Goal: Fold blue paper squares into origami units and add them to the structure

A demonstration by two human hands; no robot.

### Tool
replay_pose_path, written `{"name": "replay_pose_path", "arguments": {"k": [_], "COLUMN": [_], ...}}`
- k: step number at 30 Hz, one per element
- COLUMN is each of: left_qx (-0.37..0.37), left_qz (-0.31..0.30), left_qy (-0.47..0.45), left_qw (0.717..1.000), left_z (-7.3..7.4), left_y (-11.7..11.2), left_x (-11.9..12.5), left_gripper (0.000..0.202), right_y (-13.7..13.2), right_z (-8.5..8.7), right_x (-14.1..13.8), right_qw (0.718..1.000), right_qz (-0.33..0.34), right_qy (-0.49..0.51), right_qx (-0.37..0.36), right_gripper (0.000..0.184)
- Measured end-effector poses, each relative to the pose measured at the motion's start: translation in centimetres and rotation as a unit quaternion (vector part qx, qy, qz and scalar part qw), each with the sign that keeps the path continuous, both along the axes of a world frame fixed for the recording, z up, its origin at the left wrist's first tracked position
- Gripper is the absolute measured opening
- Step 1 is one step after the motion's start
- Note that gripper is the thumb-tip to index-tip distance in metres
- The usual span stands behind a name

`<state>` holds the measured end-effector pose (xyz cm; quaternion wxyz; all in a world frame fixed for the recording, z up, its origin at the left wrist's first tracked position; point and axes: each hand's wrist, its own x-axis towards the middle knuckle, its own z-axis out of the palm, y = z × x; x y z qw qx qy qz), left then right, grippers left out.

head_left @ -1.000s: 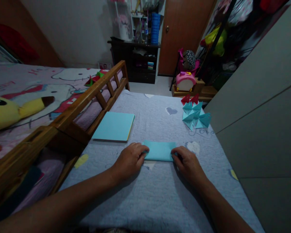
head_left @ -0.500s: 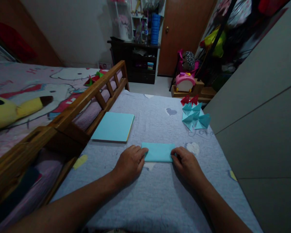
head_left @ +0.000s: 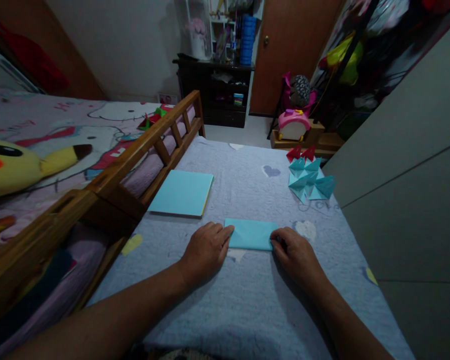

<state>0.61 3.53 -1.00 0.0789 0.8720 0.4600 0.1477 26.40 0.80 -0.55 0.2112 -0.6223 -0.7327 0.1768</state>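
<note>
A light blue paper (head_left: 251, 234), folded into a rectangle, lies on the grey-blue quilt (head_left: 247, 300) in front of me. My left hand (head_left: 205, 250) rests at its left end, fingers curled and pressing on the paper's edge. At the right end my right hand (head_left: 297, 255) has its fingertips pinched on the paper's edge. A flat stack of light blue square sheets (head_left: 182, 193) lies further back to the left. A cluster of folded teal paper shapes (head_left: 309, 180) with two red ones (head_left: 302, 152) sits at the back right.
A wooden bed rail (head_left: 135, 160) runs along the left, with a yellow plush toy (head_left: 18, 165) on the bed beyond. A grey cupboard (head_left: 408, 190) walls the right side. A dark shelf unit (head_left: 217, 95), a door and a pink toy (head_left: 293, 125) stand at the far end.
Both hands stay at the ends of the folded paper; the left fingers have slid slightly along its left edge. The view has shifted a little to the left.
</note>
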Motion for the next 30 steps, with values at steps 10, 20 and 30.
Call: {"name": "replay_pose_path", "arguments": {"k": [10,20,30], "left_qx": [-0.001,0.0,0.05], "left_qz": [-0.011,-0.003,-0.001], "left_qy": [0.005,0.015,0.066], "left_qw": [1.0,1.0,0.997], "left_z": [-0.21,-0.28,0.29], "left_y": [-0.07,-0.05,-0.65], "left_x": [-0.02,-0.11,0.42], "left_gripper": [0.029,0.034,0.031], "right_y": [-0.1,0.0,-0.07], "right_z": [0.25,0.46,0.51], "right_x": [-0.07,0.01,0.04], "right_qw": [1.0,1.0,0.999], "right_qz": [-0.001,-0.003,-0.001], "right_qy": [0.017,0.021,0.036], "right_qx": [-0.001,-0.01,-0.008], "right_gripper": [0.014,0.016,0.016]}}
